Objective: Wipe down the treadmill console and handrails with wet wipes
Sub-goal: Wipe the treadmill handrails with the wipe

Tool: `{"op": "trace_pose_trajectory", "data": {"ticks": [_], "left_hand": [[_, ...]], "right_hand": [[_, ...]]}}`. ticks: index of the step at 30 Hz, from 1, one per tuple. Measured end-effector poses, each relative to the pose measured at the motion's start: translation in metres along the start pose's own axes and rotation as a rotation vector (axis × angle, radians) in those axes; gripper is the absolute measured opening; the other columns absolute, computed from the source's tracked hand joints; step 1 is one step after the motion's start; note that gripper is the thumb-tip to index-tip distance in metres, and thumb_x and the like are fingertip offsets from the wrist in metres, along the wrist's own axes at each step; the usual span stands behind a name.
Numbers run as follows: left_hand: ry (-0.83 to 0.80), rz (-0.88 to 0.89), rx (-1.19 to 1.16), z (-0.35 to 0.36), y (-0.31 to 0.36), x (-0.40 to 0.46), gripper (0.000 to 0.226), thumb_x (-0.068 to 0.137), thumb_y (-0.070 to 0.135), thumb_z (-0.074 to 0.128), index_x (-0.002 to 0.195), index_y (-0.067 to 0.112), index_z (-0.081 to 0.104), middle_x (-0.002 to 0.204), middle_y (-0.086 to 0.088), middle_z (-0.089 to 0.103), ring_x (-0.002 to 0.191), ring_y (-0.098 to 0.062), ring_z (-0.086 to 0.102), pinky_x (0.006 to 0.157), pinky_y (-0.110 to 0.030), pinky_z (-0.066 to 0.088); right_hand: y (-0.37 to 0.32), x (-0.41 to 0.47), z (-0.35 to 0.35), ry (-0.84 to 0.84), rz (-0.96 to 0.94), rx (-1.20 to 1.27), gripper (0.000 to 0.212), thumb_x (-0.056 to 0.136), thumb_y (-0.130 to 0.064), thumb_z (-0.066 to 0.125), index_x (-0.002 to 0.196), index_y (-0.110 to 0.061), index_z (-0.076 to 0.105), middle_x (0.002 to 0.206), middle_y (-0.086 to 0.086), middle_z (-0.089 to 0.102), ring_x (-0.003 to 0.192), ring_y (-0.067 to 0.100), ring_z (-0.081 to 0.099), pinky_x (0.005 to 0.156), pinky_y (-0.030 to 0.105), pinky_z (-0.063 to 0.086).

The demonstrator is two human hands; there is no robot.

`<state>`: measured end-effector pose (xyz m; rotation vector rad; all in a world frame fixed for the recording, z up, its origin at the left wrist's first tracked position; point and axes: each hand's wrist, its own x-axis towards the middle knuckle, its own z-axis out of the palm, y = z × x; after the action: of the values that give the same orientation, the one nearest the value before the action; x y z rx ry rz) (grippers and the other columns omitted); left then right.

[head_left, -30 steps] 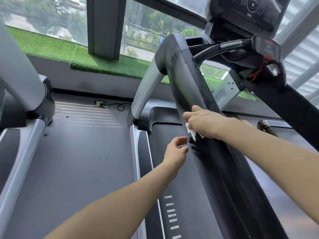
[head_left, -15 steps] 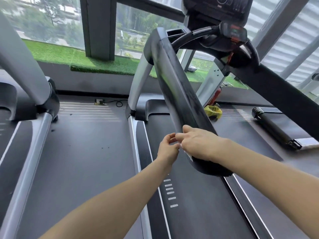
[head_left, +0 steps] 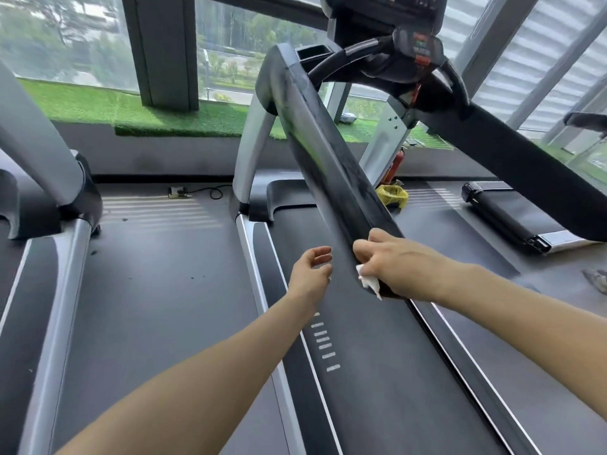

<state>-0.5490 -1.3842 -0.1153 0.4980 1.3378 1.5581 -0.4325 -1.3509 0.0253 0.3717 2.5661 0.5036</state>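
Wipe [head_left: 368,281], white, sits at frame centre, pressed onto the near end of the black handrail [head_left: 328,159] by the right hand [head_left: 399,261], fingers curled round it; left hand [head_left: 312,269] hangs just beside, loosely open, holding nothing; belt [head_left: 377,356] lies below; console [head_left: 394,14] upper right; windows [head_left: 65,37] and green turf [head_left: 98,106] fill the upper left.

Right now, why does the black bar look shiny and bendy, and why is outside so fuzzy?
Head view: daylight from the windows puts pale glare on the left handrail; the wide lens bows straight edges; the trees outside look hazy and washed out; the right hand holding the wipe stays fairly sharp.
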Motion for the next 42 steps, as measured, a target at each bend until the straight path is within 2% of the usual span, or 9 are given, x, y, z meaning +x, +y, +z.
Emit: {"op": "trace_pose_trajectory", "data": {"ticks": [3,7,11,16,20,23,29,37,42], "left_hand": [[-0.015,-0.016,0.013,0.002,-0.001,-0.002,0.029,0.091,-0.003,0.049,0.108,0.018,0.058,0.103,0.002,0.06,0.081,-0.011,0.054,0.08,-0.027,0.046],[-0.053,-0.032,0.052,0.017,-0.004,-0.006,0.03,0.09,-0.002,0.051,0.106,0.022,0.057,0.11,-0.001,0.06,0.089,-0.015,0.057,0.085,-0.031,0.048],[-0.048,-0.063,0.046,0.027,-0.005,-0.016,0.033,0.089,-0.004,0.052,0.108,0.023,0.053,0.11,-0.001,0.058,0.097,-0.017,0.057,0.089,-0.033,0.048],[-0.07,-0.053,0.107,0.029,0.002,-0.032,0.03,0.091,-0.003,0.052,0.112,0.018,0.052,0.105,0.001,0.056,0.096,-0.016,0.056,0.084,-0.029,0.048],[-0.098,-0.018,0.169,0.027,0.005,-0.039,0.027,0.09,-0.003,0.052,0.106,0.018,0.055,0.1,0.001,0.057,0.08,-0.012,0.055,0.074,-0.025,0.046],[-0.098,-0.023,0.176,0.028,0.002,-0.044,0.025,0.09,-0.003,0.053,0.106,0.016,0.055,0.093,0.002,0.057,0.077,-0.011,0.054,0.072,-0.023,0.046],[-0.122,-0.051,0.153,0.025,-0.004,-0.046,0.017,0.09,0.004,0.056,0.103,0.016,0.056,0.099,-0.003,0.058,0.079,-0.013,0.053,0.072,-0.024,0.046],[-0.129,-0.102,0.109,0.022,-0.01,-0.039,0.017,0.091,0.0,0.055,0.097,0.016,0.056,0.096,-0.002,0.056,0.079,-0.011,0.052,0.073,-0.022,0.048],[-0.12,-0.116,0.118,0.023,-0.013,-0.031,0.016,0.092,0.001,0.053,0.091,0.017,0.054,0.099,-0.003,0.056,0.087,-0.015,0.053,0.072,-0.022,0.046]], "right_hand": [[0.004,0.01,0.01,0.107,0.085,-0.051,0.016,0.093,-0.019,0.052,0.101,-0.017,0.065,0.113,-0.004,0.044,0.108,0.021,0.04,0.072,0.02,0.031],[-0.005,-0.006,0.038,0.36,0.039,-0.121,0.018,0.06,-0.022,0.085,0.057,-0.019,0.068,0.077,-0.008,0.055,0.071,0.017,0.052,0.057,0.021,0.041],[-0.012,-0.027,0.056,0.492,0.035,-0.163,0.011,0.065,-0.023,0.082,0.066,-0.017,0.074,0.081,-0.011,0.056,0.078,0.015,0.047,0.068,0.022,0.039],[-0.011,-0.058,0.084,0.514,0.041,-0.164,0.014,0.068,-0.012,0.078,0.058,-0.015,0.069,0.09,-0.008,0.049,0.082,0.017,0.034,0.057,0.019,0.045],[-0.011,-0.106,0.112,0.666,0.286,-0.049,0.023,0.079,0.001,0.052,0.079,-0.012,0.071,0.09,-0.005,0.044,0.08,0.016,0.038,0.052,0.017,0.033],[-0.037,-0.1,0.123,0.838,0.422,0.223,0.026,0.07,0.014,0.062,0.086,-0.006,0.067,0.09,0.004,0.053,0.081,0.021,0.04,0.051,0.031,0.049],[-0.06,-0.042,0.108,1.118,0.526,0.332,0.008,0.083,0.004,0.058,0.086,-0.002,0.063,0.098,0.003,0.042,0.083,0.022,0.043,0.059,0.033,0.054],[-0.08,-0.007,0.132,1.234,0.771,0.37,0.016,0.088,-0.008,0.049,0.089,-0.006,0.065,0.096,-0.001,0.038,0.083,0.018,0.042,0.065,0.022,0.05],[-0.096,0.021,0.143,1.372,1.049,0.719,0.028,0.096,-0.016,0.048,0.085,0.002,0.067,0.097,-0.002,0.044,0.081,0.026,0.055,0.074,0.021,0.044]]}}
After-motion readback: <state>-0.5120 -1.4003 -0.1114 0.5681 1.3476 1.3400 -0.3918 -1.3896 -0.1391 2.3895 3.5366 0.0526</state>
